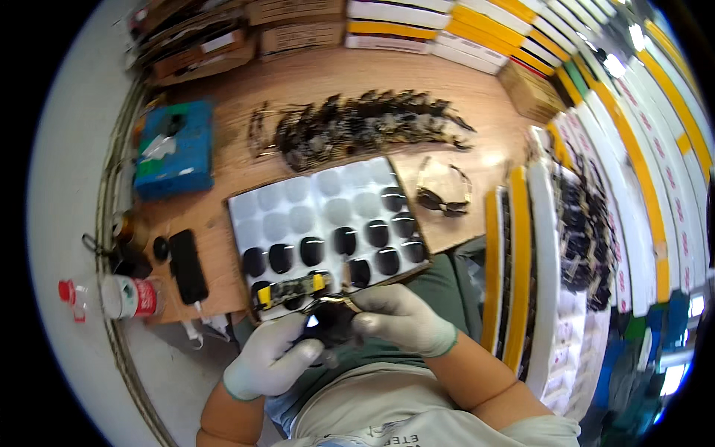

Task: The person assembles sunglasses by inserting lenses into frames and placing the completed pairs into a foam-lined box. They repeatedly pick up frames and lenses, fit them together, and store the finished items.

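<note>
Found along the table's (477, 97) far edge: cartons (302, 37); near its left edge: box (173, 167); toward the near-left corner: phone (190, 268). Noted at the near edge: tray (319, 205), with lenses (280, 258) in its near rows; behind it: spectacle frames (350, 127); right of it: sunglasses (430, 198).

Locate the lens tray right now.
In the head view, the lens tray sits near mid-frame, just beyond the gloved left hand and right hand. The black phone lies to its left, the pile of glasses beyond it.
</note>
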A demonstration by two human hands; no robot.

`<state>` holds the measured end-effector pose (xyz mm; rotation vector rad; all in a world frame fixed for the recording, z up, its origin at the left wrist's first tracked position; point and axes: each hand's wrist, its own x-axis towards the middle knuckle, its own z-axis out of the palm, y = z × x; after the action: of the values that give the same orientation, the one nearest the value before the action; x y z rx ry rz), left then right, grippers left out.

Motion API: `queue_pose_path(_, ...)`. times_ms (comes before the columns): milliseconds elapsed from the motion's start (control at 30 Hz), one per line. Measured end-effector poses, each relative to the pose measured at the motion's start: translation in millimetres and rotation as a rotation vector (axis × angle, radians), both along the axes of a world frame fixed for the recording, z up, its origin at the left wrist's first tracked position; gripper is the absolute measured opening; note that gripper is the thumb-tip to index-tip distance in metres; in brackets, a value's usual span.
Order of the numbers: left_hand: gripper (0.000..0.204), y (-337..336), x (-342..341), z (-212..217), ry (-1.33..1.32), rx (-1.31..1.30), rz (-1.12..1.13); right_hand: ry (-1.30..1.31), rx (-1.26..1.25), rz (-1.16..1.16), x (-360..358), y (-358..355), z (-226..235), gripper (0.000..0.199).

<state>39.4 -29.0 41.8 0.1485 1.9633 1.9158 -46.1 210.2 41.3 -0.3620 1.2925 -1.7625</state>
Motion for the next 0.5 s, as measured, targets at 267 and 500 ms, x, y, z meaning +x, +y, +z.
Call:
queue_pose_path(267,0.066,21,20,0,-0.075,0.024,0.275,0.068,-0.156,0.058,1,-2,-13,0.034)
queue_pose_path(500,0.044,28,18,13,0.073,-0.168,0.329,0.329,0.035,-0.093,8,1,-5,0.035)
